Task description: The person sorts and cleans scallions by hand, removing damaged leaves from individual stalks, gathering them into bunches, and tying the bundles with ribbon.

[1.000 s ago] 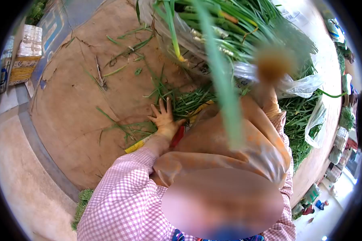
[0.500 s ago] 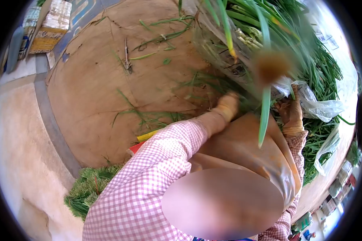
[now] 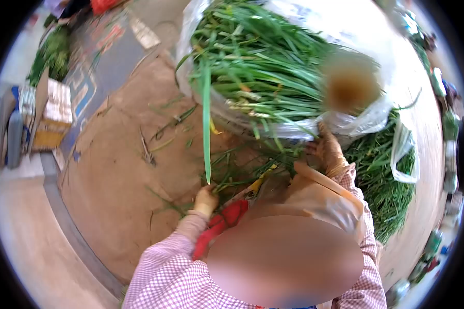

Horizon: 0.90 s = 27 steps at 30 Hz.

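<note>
Long, flat green leaf stalks point(image 3: 273, 67), like Chinese chives, lie bundled in a clear plastic bag point(image 3: 358, 123) at the upper middle. My right hand point(image 3: 326, 150) is at the near edge of that bag, thumb up against the plastic and fingers bent below it. My left hand point(image 3: 206, 200) is low over the brown ground sheet point(image 3: 113, 185), its blurred fingers closed around some thin green leaves. One long leaf point(image 3: 206, 118) hangs from the bundle, its tip just above my left hand. Loose leaf scraps point(image 3: 237, 167) lie between my hands.
A second heap of green leaves point(image 3: 381, 175) lies right of my right arm, with a plastic bag point(image 3: 404, 154) on it. A red cloth-like piece point(image 3: 221, 226) is beside my left forearm. Cardboard boxes point(image 3: 54, 116) stand at the left. A brown blur point(image 3: 350, 90) covers part of the bundle.
The view has swung, bringing the whole bagged bundle into sight. My left hand has moved left, away from the bag, over the ground sheet. My right hand remains by the bag's edge.
</note>
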Available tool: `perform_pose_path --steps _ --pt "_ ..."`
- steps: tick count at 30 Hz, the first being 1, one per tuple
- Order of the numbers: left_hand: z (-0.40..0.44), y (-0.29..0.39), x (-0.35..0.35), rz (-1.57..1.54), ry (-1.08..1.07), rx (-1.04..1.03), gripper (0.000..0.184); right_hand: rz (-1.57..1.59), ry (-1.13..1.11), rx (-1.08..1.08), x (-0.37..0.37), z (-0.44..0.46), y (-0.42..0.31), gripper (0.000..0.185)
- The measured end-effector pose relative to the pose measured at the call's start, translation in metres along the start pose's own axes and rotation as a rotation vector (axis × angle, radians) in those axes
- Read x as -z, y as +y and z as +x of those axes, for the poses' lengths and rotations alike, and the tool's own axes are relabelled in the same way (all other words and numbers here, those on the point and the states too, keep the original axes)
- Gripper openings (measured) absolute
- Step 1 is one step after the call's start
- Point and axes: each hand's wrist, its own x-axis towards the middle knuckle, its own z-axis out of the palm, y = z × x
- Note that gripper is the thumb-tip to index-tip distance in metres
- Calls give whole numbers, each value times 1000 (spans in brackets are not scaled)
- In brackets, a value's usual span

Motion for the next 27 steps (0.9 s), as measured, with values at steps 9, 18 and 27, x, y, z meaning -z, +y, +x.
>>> perform_pose_path --steps 9,18,27 --pt "32 170 -103 236 -669 -774 67 -644 -230 -41 48 -94 0 37" --pt "21 156 47 -292 -764 -468 56 -276 -34 445 47 -122 -32 24" --pt "-84 286 42 -331 -623 -820 31 229 245 735 72 -174 -7 11"
